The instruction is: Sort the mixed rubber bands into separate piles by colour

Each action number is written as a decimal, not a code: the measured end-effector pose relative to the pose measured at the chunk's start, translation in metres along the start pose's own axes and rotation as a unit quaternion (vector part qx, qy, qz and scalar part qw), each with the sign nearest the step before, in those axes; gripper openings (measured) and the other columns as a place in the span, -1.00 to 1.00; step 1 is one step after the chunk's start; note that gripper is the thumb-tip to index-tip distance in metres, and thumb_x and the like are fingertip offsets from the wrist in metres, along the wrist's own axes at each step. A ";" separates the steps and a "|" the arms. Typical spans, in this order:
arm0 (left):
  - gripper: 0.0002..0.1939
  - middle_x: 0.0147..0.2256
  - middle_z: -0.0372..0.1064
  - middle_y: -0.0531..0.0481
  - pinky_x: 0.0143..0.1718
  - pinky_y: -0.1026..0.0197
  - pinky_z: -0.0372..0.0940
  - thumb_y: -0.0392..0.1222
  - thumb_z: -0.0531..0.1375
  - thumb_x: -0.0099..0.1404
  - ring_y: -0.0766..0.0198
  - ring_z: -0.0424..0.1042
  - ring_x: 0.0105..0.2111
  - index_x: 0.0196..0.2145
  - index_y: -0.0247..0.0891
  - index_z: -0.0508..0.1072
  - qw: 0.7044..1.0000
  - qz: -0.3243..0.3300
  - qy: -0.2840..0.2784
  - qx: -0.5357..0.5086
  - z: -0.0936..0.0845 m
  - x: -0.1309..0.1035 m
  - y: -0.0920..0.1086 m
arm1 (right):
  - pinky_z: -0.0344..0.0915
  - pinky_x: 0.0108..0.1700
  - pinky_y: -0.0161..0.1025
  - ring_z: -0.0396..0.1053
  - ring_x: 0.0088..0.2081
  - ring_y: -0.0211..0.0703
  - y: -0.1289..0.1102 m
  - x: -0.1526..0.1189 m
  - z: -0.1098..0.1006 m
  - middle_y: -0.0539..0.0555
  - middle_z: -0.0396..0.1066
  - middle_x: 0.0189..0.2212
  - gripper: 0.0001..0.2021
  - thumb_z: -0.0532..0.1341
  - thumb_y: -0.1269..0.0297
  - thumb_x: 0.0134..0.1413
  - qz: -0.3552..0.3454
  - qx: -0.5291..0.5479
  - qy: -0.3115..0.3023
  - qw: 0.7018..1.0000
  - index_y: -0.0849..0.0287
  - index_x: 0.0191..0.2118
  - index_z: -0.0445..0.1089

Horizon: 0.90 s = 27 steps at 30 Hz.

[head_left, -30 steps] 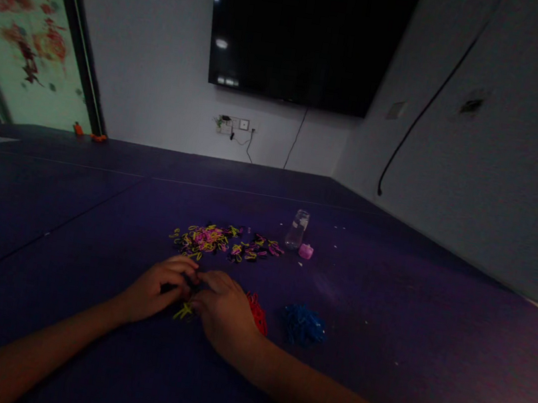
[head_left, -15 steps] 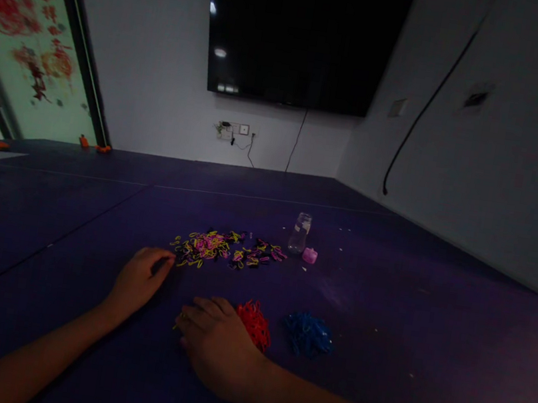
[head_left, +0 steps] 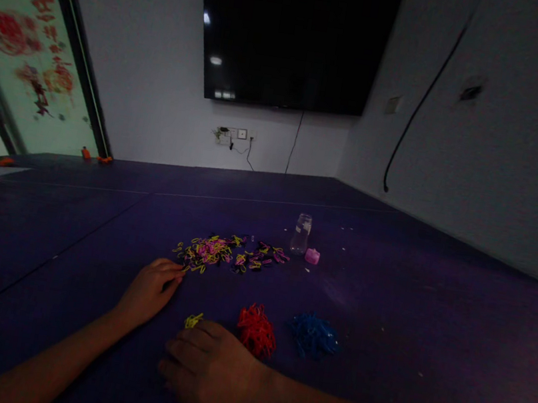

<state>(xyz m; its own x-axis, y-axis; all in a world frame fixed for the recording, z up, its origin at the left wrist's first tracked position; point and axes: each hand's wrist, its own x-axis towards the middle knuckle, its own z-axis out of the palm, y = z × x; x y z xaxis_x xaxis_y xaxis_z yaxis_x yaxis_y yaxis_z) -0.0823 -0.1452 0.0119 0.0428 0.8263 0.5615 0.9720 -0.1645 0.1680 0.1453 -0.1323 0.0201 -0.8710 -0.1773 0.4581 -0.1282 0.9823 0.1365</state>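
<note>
"What's the left hand [head_left: 147,290] doing on that smooth purple surface [head_left: 85,282]?"

"Its fingers are loosely curled, the thumb slightly apart, at the near edge of the mixed rubber bands [head_left: 208,252]. I can't tell whether they pinch one."

"And the small yellow bunch [head_left: 193,320]?"

"Thin loops, loosely tangled, just beyond the right hand [head_left: 218,372]. That hand is palm down, fingers bent and close together; their tips are hidden, so I can't tell what they hold. The low palm probably steadies it."

"The mixed ones look scattered."

"Yes, pink, yellow and black loops, spread flat, perhaps to keep single bands reachable. The red pile [head_left: 257,330] is denser, stringy and matte."

"Then the clear bottle [head_left: 301,236]?"

"Upright, open-mouthed, probably plastic, on its base for stability. The squat pink cap [head_left: 312,256] sits beside it, and the glossier blue pile [head_left: 314,335] lies apart, likely keeping colours separate."
</note>
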 end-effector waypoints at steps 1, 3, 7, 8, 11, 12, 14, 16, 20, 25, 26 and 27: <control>-0.75 -0.27 0.50 -0.05 -0.17 0.02 0.34 -0.18 0.04 0.23 0.16 0.41 -0.23 -0.32 -0.17 0.53 1.000 0.002 0.000 0.000 0.000 0.000 0.000 | 0.21 -0.08 -0.21 0.31 -0.12 -0.19 -0.001 -0.001 0.000 0.13 0.41 -0.11 -0.80 0.01 0.28 0.20 -0.013 0.003 0.001 1.000 0.17 -0.20 0.36; -0.74 -0.27 0.50 -0.05 -0.17 0.03 0.34 -0.20 0.04 0.22 0.17 0.40 -0.23 -0.31 -0.17 0.53 1.000 0.004 -0.005 -0.004 0.000 0.000 0.002 | 0.22 -0.12 -0.24 0.32 -0.14 -0.21 -0.002 -0.002 0.001 0.11 0.41 -0.13 -0.81 0.03 0.27 0.19 -0.025 0.012 -0.002 1.000 0.15 -0.22 0.36; -0.75 -0.28 0.50 -0.04 -0.18 0.03 0.34 -0.22 0.05 0.21 0.17 0.41 -0.24 -0.35 -0.18 0.54 1.000 0.005 -0.008 -0.013 -0.001 0.001 0.003 | 0.23 -0.18 -0.25 0.33 -0.20 -0.22 0.001 -0.002 0.002 0.06 0.43 -0.19 -0.80 0.02 0.23 0.19 -0.015 0.029 -0.018 0.999 0.15 -0.24 0.35; -0.76 -0.29 0.50 -0.04 -0.18 0.03 0.35 -0.23 0.05 0.21 0.18 0.41 -0.24 -0.37 -0.17 0.54 1.000 0.004 -0.005 -0.016 -0.001 0.001 0.003 | 0.23 -0.19 -0.24 0.33 -0.21 -0.21 0.003 -0.001 0.002 0.06 0.43 -0.20 -0.79 0.02 0.23 0.18 -0.005 0.030 -0.019 0.999 0.16 -0.24 0.35; -0.76 -0.32 0.49 -0.02 -0.19 0.06 0.35 -0.23 0.06 0.21 0.20 0.41 -0.27 -0.41 -0.17 0.53 1.000 0.000 0.001 -0.031 -0.001 0.002 0.003 | 0.23 -0.21 -0.20 0.33 -0.21 -0.17 0.006 0.000 0.001 0.08 0.43 -0.21 -0.80 0.02 0.26 0.17 0.053 0.023 -0.008 0.998 0.19 -0.23 0.35; -0.77 -0.33 0.49 -0.02 -0.20 0.06 0.35 -0.23 0.06 0.20 0.20 0.42 -0.28 -0.42 -0.17 0.53 0.999 -0.002 0.002 -0.039 -0.002 0.002 0.004 | 0.23 -0.22 -0.19 0.33 -0.21 -0.15 0.007 0.000 0.001 0.08 0.43 -0.21 -0.80 0.02 0.28 0.16 0.085 0.018 -0.001 0.996 0.19 -0.23 0.35; -0.77 -0.34 0.49 -0.01 -0.20 0.08 0.35 -0.22 0.07 0.21 0.22 0.42 -0.28 -0.42 -0.17 0.53 0.998 -0.006 0.004 -0.063 -0.004 0.002 0.007 | 0.24 -0.23 -0.19 0.33 -0.20 -0.13 0.009 0.000 0.000 0.09 0.44 -0.22 -0.80 0.02 0.32 0.16 0.151 0.007 0.011 0.989 0.19 -0.22 0.36; -0.77 -0.34 0.49 -0.01 -0.22 0.10 0.35 -0.20 0.07 0.22 0.23 0.42 -0.29 -0.41 -0.17 0.53 0.995 -0.010 -0.002 -0.101 -0.006 0.002 0.014 | 0.25 -0.22 -0.19 0.34 -0.20 -0.12 0.013 -0.001 -0.002 0.10 0.44 -0.23 -0.80 0.02 0.35 0.15 0.207 -0.001 0.015 0.978 0.18 -0.21 0.38; -0.78 -0.40 0.48 -0.02 -0.28 0.18 0.34 -0.19 0.09 0.22 0.27 0.43 -0.35 -0.45 -0.20 0.52 0.977 0.024 -0.047 -0.206 -0.012 -0.002 0.034 | 0.27 -0.18 -0.19 0.37 -0.19 -0.13 0.033 -0.001 -0.012 0.09 0.45 -0.22 -0.75 0.01 0.39 0.15 0.318 0.004 0.004 0.948 0.15 -0.19 0.41; -0.79 -0.47 0.46 -0.04 -0.35 0.22 0.32 -0.22 0.09 0.20 0.28 0.41 -0.41 -0.50 -0.25 0.48 0.959 0.066 -0.063 -0.269 -0.015 -0.005 0.047 | 0.27 -0.18 -0.23 0.40 -0.18 -0.10 0.083 0.012 -0.037 0.14 0.48 -0.24 -0.75 0.05 0.38 0.11 0.437 0.010 -0.069 0.897 0.15 -0.20 0.46; -0.78 -0.46 0.46 -0.04 -0.34 0.21 0.32 -0.21 0.08 0.21 0.28 0.41 -0.40 -0.50 -0.25 0.48 0.961 0.058 -0.057 -0.266 -0.015 -0.004 0.045 | 0.28 -0.20 -0.23 0.42 -0.20 -0.08 0.093 0.017 -0.042 0.15 0.49 -0.26 -0.74 0.05 0.39 0.10 0.448 0.012 -0.089 0.889 0.16 -0.22 0.47; -0.77 -0.44 0.46 -0.05 -0.31 0.20 0.32 -0.20 0.07 0.22 0.26 0.42 -0.38 -0.49 -0.25 0.48 0.965 0.043 -0.044 -0.255 -0.014 -0.003 0.043 | 0.28 -0.22 -0.24 0.43 -0.22 -0.08 0.102 0.023 -0.045 0.16 0.49 -0.28 -0.74 0.04 0.41 0.09 0.453 0.015 -0.111 0.884 0.18 -0.24 0.48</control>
<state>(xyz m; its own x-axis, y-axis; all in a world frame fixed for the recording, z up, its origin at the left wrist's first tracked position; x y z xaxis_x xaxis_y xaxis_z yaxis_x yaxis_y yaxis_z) -0.0435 -0.1623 0.0283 0.1598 0.8363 0.5245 0.7243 -0.4603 0.5133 0.1337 -0.0387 0.0843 -0.6935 0.6968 0.1830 0.6612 0.7165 -0.2224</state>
